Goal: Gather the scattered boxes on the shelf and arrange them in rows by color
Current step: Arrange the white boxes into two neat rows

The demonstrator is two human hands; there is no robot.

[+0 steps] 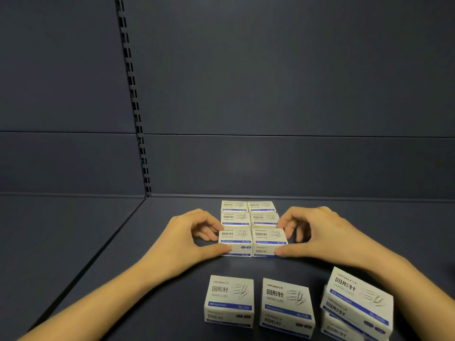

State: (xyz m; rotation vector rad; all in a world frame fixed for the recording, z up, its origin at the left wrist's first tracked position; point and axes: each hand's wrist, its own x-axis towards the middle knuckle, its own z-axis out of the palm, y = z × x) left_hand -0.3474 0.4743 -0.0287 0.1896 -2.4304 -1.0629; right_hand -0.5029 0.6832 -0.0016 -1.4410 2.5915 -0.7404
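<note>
White paper-clip boxes with blue stripes sit on a dark shelf [138, 279]. Several form a block of two columns at the back: a back pair [248, 206], a middle pair [251, 219], and a front pair. My left hand [194, 236] pinches the front left box [235, 242] from its left side, thumb on its front face. My right hand [317, 233] pinches the front right box [269, 242] from the right, thumb on its front face. Both front boxes touch each other.
Nearer to me stand a single box [230, 300], a second box [286, 307], and a box lying tilted on top of another [358, 301] at the right. The shelf's back wall [270, 156] rises behind the block; a slotted upright [138, 119] stands at the left.
</note>
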